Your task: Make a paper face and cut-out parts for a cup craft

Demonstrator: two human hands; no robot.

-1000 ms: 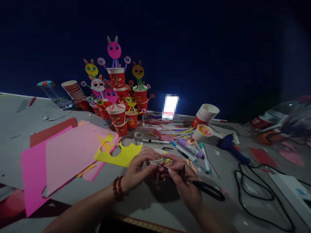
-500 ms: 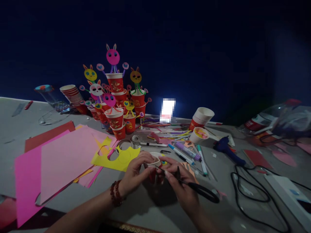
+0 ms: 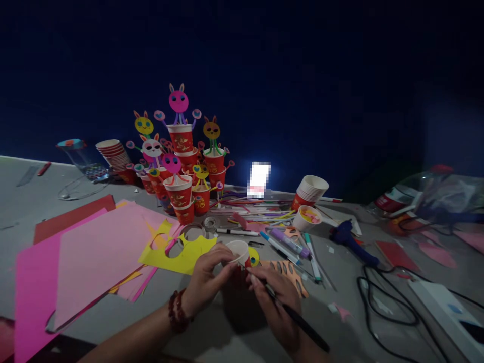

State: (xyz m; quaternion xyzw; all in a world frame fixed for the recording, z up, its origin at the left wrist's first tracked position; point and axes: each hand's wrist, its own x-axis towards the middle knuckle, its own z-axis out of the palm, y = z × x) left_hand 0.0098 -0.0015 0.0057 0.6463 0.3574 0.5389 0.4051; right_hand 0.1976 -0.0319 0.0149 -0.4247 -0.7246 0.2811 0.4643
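Observation:
My left hand (image 3: 208, 276), with a dark red bead bracelet (image 3: 177, 311) at the wrist, grips the rim of a red-and-white paper cup (image 3: 239, 248). My right hand (image 3: 275, 301) is closed around black-handled scissors (image 3: 307, 326), held close to the cup's near side. The blades are mostly hidden by the fingers and too dark to make out. Just right of the cup lies a yellow paper disc (image 3: 253, 257) with a blue spot. A strip of orange paper (image 3: 283, 272) with cut-out holes is beside my right hand.
Several red cups with paper bunny figures (image 3: 178, 101) are stacked at the back left. Coloured paper (image 3: 98, 262) and a cut yellow sheet (image 3: 166, 257) lie left. Markers (image 3: 289, 243), a cup of paper pieces (image 3: 308, 219), a blue glue gun (image 3: 351, 239) and its black cord (image 3: 363, 302) are right.
The scissors have turned, so their handle loop now shows edge-on, and their tip has drawn away from the cup's rim and lower. My left hand keeps its hold on the cup.

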